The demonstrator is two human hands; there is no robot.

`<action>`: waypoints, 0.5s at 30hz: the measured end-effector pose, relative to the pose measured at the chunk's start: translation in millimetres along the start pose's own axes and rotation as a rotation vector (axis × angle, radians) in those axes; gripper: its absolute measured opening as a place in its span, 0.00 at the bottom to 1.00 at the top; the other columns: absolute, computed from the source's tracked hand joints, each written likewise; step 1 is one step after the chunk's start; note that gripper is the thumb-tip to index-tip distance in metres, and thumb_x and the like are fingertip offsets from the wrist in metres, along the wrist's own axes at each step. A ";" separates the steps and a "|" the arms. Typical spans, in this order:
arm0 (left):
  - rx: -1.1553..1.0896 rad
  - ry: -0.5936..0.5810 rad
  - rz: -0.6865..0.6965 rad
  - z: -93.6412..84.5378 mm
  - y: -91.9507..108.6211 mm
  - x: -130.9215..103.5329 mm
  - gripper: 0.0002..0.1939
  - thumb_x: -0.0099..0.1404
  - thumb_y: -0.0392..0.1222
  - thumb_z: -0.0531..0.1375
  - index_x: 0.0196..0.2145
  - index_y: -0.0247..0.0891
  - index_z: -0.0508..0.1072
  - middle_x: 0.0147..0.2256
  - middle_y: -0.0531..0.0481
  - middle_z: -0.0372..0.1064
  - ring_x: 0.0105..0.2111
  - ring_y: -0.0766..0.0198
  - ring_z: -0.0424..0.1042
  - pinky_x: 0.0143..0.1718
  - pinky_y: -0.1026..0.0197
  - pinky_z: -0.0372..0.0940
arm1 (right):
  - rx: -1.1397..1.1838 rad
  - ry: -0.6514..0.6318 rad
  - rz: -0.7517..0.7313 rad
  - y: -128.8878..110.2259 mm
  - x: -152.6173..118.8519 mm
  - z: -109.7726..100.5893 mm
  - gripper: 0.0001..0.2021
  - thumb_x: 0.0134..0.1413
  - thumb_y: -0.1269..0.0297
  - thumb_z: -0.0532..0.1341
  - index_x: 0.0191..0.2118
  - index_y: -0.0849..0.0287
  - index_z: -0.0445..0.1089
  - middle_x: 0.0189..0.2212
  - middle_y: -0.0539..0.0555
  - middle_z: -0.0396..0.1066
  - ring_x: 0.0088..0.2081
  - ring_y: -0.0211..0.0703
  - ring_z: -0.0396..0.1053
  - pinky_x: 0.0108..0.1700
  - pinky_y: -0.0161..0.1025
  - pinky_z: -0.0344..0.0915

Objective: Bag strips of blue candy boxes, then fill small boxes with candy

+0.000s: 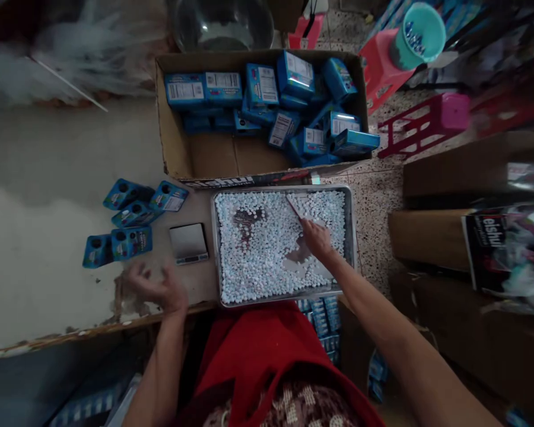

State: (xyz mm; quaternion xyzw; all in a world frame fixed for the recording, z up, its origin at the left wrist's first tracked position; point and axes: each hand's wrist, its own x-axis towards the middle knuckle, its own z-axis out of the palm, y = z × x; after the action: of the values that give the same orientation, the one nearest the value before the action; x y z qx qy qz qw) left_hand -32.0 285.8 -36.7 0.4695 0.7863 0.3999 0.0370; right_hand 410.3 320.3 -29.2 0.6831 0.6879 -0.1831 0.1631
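Observation:
A metal tray (353, 237) full of small white and pale blue pellets lies in front of me. Over its right half, my right hand (317, 238) grips a thin stick-like tool (295, 207) whose far end touches the pellets. My left hand (158, 287), slightly blurred, hovers near the table's front edge with its fingers apart and nothing in them. Beyond it are several blue packs (131, 242) with dark round openings. A small flat scale (188, 242) sits between those packs and the tray.
Behind the tray stands a cardboard box (213, 155) holding many blue packs. A metal bowl (222, 26) is past it. At the right are a turquoise bucket (400, 50) on a red stool (378, 65), a magenta stool (454, 112) and stacked cartons (427, 240).

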 end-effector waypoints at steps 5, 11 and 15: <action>-0.174 -0.614 0.546 73.1 85.0 -0.4 0.13 0.71 0.44 0.60 0.50 0.39 0.75 0.50 0.39 0.73 0.55 0.52 0.70 0.62 0.47 0.60 | 0.053 0.002 -0.212 -22.3 -23.9 3.4 0.20 0.70 0.71 0.48 0.61 0.59 0.66 0.50 0.61 0.75 0.49 0.47 0.71 0.43 0.38 0.58; 0.007 -0.784 0.479 163.4 130.7 4.2 0.31 0.70 0.47 0.59 0.68 0.40 0.62 0.71 0.36 0.48 0.73 0.39 0.40 0.71 0.32 0.30 | 0.161 0.022 0.254 -1.2 -92.3 24.8 0.15 0.69 0.67 0.51 0.53 0.59 0.71 0.42 0.58 0.78 0.38 0.43 0.71 0.35 0.38 0.51; 0.035 -0.814 0.355 158.7 123.8 -33.8 0.30 0.71 0.49 0.58 0.68 0.43 0.63 0.74 0.41 0.41 0.74 0.38 0.30 0.70 0.30 0.30 | 0.231 -0.007 0.442 -5.0 -122.6 48.5 0.16 0.65 0.69 0.52 0.53 0.61 0.71 0.39 0.58 0.77 0.34 0.41 0.68 0.33 0.38 0.48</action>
State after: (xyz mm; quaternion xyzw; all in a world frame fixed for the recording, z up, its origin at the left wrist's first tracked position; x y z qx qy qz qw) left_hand 143.4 383.7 -72.7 0.7170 0.6216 0.1692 0.2663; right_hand 405.7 189.3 -13.6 0.8304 0.4959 -0.2227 0.1221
